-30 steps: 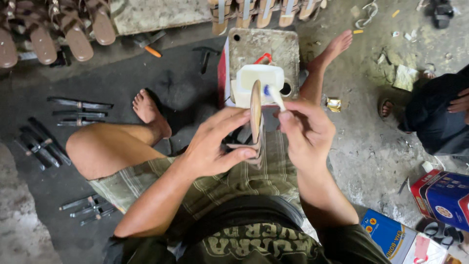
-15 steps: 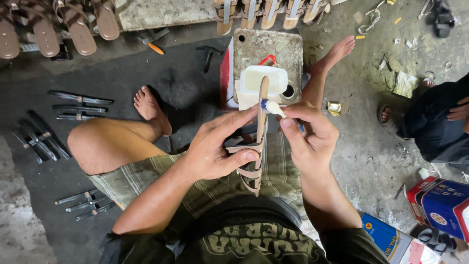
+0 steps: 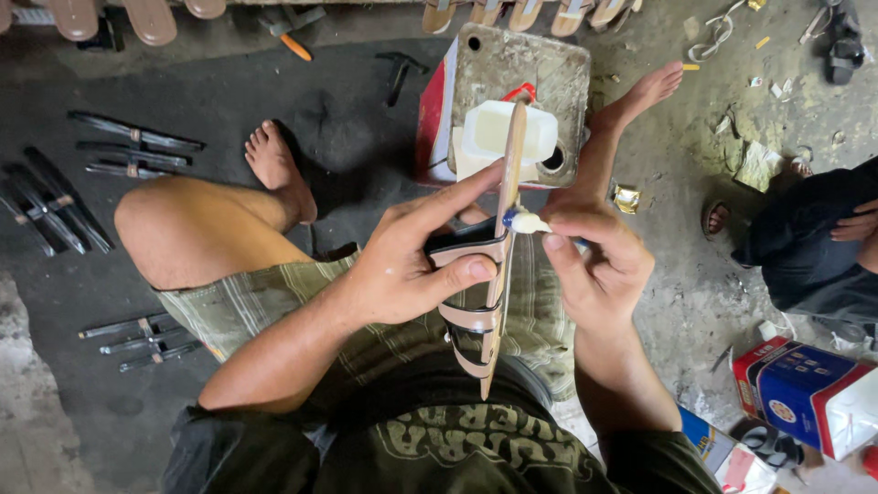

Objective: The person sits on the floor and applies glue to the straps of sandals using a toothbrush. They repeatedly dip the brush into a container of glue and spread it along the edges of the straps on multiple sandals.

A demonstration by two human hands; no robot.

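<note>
Sandal (image 3: 498,274) edge-on, long axis vertical, toe probably away.

Stained concrete floor (image 3: 695,274), dark mat (image 3: 210,101), scattered scraps (image 3: 759,82); light seemingly daylight.

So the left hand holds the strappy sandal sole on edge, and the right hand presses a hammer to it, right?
Not a hammer. In the head view the right hand presses a small white-tipped applicator to the sandal sole, which the left hand holds on edge.

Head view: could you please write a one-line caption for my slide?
Left hand holds a strapped sandal sole on edge while the right hand presses a brush to it.
</note>
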